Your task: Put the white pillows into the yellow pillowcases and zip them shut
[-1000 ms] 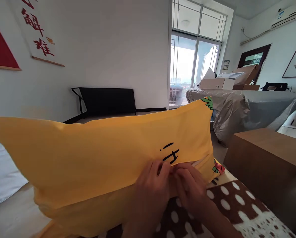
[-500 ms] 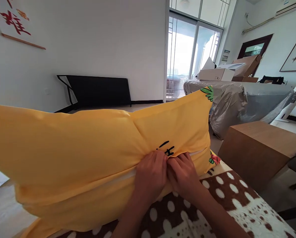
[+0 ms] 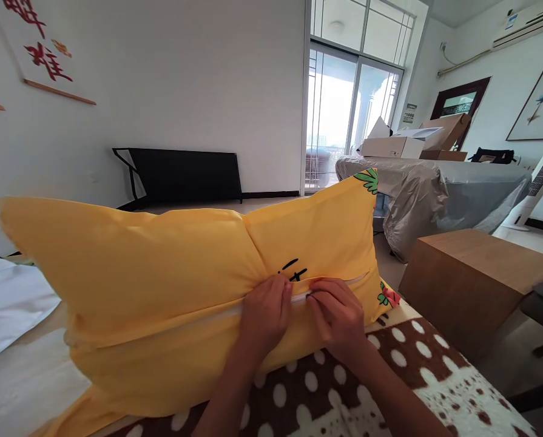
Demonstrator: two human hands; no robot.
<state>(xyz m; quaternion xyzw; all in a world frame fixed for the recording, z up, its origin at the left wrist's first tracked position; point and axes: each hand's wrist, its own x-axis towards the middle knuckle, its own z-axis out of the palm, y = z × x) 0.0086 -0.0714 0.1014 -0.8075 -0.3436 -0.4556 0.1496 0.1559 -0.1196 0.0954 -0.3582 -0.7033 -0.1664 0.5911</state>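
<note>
Pinching pillow (image 3: pixel 153 261) at zipper (image 3: pixel 300 297): left hand (image 3: pixel 264 312), right hand (image 3: pixel 339 315).

Single view from a head-worn camera, looking forward and down over the wearer's bare hands, yellow fabric pillow (image 3: pixel 162 267) close in front, pale wall (image 3: pixel 207 79) facing it farther off

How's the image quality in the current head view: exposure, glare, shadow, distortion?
Head view: daylight blows out the glass doors to near white; the brown box's near side and the floor by it sit in shadow; the hands, left and right, look fairly dim but readable; wide-angle stretch pulls at the yellow pillow toward the left edge.
</note>
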